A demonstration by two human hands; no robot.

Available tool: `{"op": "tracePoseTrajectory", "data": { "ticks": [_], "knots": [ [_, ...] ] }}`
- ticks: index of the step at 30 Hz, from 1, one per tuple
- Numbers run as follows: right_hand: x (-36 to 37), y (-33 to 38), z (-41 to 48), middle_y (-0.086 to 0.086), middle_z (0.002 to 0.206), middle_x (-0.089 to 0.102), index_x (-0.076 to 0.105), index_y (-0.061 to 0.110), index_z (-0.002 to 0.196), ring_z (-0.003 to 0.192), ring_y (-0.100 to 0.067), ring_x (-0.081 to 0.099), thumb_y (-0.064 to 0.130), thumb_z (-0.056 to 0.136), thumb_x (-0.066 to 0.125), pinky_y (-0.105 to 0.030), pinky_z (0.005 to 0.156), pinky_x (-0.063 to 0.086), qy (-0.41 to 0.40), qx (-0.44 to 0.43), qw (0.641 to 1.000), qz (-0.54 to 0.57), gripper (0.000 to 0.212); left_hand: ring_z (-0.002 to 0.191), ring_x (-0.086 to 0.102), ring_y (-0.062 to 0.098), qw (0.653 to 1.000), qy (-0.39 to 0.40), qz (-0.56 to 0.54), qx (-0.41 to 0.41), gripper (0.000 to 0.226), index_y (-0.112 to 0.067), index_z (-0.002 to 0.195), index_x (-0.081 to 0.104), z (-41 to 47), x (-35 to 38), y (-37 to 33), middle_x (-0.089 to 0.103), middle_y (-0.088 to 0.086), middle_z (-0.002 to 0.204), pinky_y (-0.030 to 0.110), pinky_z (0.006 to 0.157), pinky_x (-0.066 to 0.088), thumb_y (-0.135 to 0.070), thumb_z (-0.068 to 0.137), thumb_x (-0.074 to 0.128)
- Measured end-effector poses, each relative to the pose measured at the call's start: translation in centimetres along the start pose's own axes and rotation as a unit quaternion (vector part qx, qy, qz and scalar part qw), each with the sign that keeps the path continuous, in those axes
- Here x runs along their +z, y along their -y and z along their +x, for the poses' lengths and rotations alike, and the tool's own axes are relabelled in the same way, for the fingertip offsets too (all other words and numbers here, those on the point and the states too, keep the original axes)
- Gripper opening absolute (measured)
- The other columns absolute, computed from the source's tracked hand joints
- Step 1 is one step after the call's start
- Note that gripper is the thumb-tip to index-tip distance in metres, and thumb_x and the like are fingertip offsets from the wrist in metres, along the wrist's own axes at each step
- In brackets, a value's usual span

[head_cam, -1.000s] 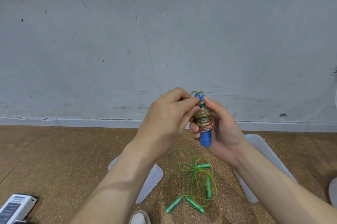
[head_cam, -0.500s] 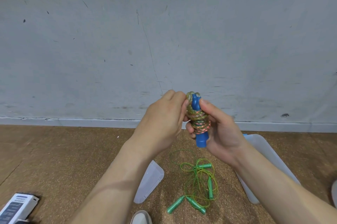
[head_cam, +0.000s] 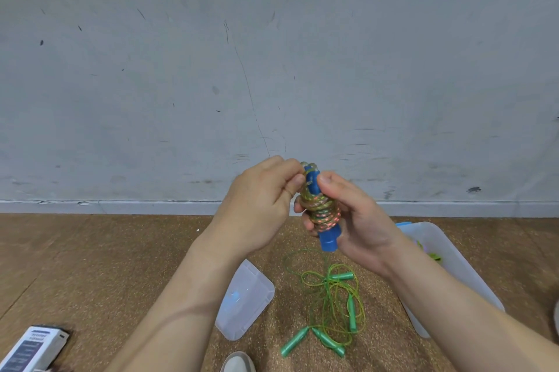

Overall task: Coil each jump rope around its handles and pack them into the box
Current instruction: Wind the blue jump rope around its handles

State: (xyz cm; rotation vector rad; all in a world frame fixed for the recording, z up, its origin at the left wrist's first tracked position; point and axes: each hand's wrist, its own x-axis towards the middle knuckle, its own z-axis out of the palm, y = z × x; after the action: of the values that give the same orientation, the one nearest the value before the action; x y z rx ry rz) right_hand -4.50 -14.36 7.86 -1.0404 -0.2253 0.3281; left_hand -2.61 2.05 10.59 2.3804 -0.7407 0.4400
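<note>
I hold a blue-handled jump rope (head_cam: 324, 214) upright in front of me, its multicoloured cord wound tightly around the handles. My right hand (head_cam: 358, 220) grips the bundle from the right side. My left hand (head_cam: 263, 205) pinches the cord end at the top of the handles. On the cork floor below lie loose green jump ropes (head_cam: 329, 308) with green handles, tangled together. A clear plastic box (head_cam: 447, 268) sits on the floor at the right, partly behind my right forearm, with something green inside.
The clear box lid (head_cam: 246, 300) lies on the floor left of the green ropes. A white carton (head_cam: 30, 347) is at the bottom left corner. A shoe toe (head_cam: 237, 362) shows at the bottom edge. A grey wall stands close ahead.
My left hand has shifted its fingers at the top of the handles, working the cord end. The bundle tilted slightly and stays in my right hand.
</note>
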Motion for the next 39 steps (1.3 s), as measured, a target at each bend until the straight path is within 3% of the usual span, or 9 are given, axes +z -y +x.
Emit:
{"op": "tracePoseTrajectory", "data": {
  "ticks": [4, 9, 14, 17, 19, 25, 29, 33, 39],
  "knots": [
    [0.0, -0.4, 0.3, -0.014, 0.077, 0.062, 0.059, 0.011, 0.09, 0.057, -0.024, 0.054, 0.025, 0.081, 0.062, -0.026, 0.052, 0.046, -0.019, -0.007, 0.999, -0.033, 0.018, 0.071, 0.054, 0.021, 0.991, -0.024, 0.129, -0.019, 0.024, -0.022, 0.075, 0.06, 0.1, -0.1, -0.9, 0.049, -0.008, 0.067, 0.035, 0.061, 0.041, -0.036, 0.085, 0.044],
    [-0.5, -0.5, 0.4, -0.01, 0.073, 0.066, 0.062, 0.018, 0.088, 0.06, -0.022, 0.058, 0.026, 0.074, 0.073, -0.032, 0.06, 0.047, -0.067, -0.008, 0.984, -0.162, 0.02, 0.074, 0.063, 0.003, 0.989, -0.066, -0.038, -0.127, 0.009, -0.023, 0.086, 0.078, -0.2, -0.4, -0.6, 0.073, -0.009, 0.077, 0.027, 0.069, 0.049, -0.027, 0.085, 0.07],
    [-0.2, -0.8, 0.5, 0.0, 0.065, 0.064, 0.058, 0.008, 0.099, 0.056, -0.011, 0.056, 0.017, 0.081, 0.076, -0.027, 0.057, 0.044, -0.139, -0.053, 0.962, -0.231, 0.027, 0.085, 0.066, 0.015, 0.991, -0.01, -0.037, -0.127, 0.018, -0.017, 0.1, 0.075, -0.4, 0.1, -1.0, 0.074, 0.003, 0.089, 0.035, 0.079, 0.05, -0.014, 0.091, 0.059],
    [-0.3, -1.0, 0.7, 0.008, 0.063, 0.062, 0.058, 0.014, 0.097, 0.052, -0.004, 0.051, 0.024, 0.079, 0.078, -0.021, 0.053, 0.041, -0.19, -0.105, 0.919, -0.33, 0.029, 0.09, 0.066, 0.006, 0.962, -0.024, -0.168, -0.212, 0.019, -0.019, 0.101, 0.076, -0.3, 0.7, -1.1, 0.075, -0.005, 0.095, 0.029, 0.085, 0.052, -0.016, 0.091, 0.06],
    [-0.4, -1.1, 0.7, 0.011, 0.065, 0.06, 0.056, 0.023, 0.092, 0.054, -0.001, 0.051, 0.035, 0.075, 0.078, -0.02, 0.053, 0.04, -0.224, -0.124, 0.867, -0.428, 0.031, 0.091, 0.068, 0.01, 0.918, -0.034, -0.288, -0.272, 0.014, -0.021, 0.094, 0.078, -0.1, 1.1, -1.0, 0.075, -0.005, 0.091, 0.036, 0.088, 0.054, -0.023, 0.089, 0.065],
    [0.2, -0.9, 0.4, 0.013, 0.078, 0.063, 0.049, 0.032, 0.098, 0.078, -0.016, 0.062, 0.051, 0.076, 0.069, -0.035, 0.064, 0.047, -0.269, -0.122, 0.768, -0.568, 0.035, 0.076, 0.065, 0.022, 0.829, -0.115, -0.432, -0.336, 0.006, -0.005, 0.084, 0.075, 0.3, 2.1, -1.2, 0.073, 0.018, 0.083, 0.035, 0.078, 0.058, -0.01, 0.082, 0.073],
    [0.3, -1.0, 0.4, 0.013, 0.08, 0.058, 0.046, 0.032, 0.102, 0.081, -0.02, 0.061, 0.053, 0.079, 0.064, -0.032, 0.06, 0.039, -0.274, -0.122, 0.726, -0.619, 0.036, 0.077, 0.072, 0.018, 0.89, -0.139, -0.324, -0.29, 0.013, -0.018, 0.093, 0.072, 0.2, 3.0, -1.4, 0.074, 0.003, 0.077, 0.039, 0.079, 0.058, -0.008, 0.084, 0.07],
    [0.2, -0.7, 0.3, 0.014, 0.082, 0.057, 0.044, 0.032, 0.102, 0.082, -0.019, 0.061, 0.053, 0.08, 0.063, -0.032, 0.061, 0.038, -0.266, -0.126, 0.735, -0.611, 0.036, 0.078, 0.071, 0.018, 0.901, -0.166, -0.308, -0.256, 0.025, -0.025, 0.098, 0.067, 0.3, 3.3, -2.1, 0.074, 0.002, 0.074, 0.04, 0.081, 0.057, -0.002, 0.086, 0.064],
    [-0.3, -0.1, 0.2, 0.016, 0.092, 0.061, 0.043, 0.038, 0.112, 0.087, -0.014, 0.061, 0.052, 0.077, 0.069, -0.036, 0.076, 0.049, -0.211, -0.124, 0.794, -0.556, 0.045, 0.07, 0.065, 0.019, 0.761, -0.172, -0.529, -0.334, 0.023, -0.01, 0.099, 0.061, 0.7, 2.9, -2.4, 0.066, 0.013, 0.078, 0.026, 0.068, 0.054, 0.01, 0.088, 0.055]
  ]
}}
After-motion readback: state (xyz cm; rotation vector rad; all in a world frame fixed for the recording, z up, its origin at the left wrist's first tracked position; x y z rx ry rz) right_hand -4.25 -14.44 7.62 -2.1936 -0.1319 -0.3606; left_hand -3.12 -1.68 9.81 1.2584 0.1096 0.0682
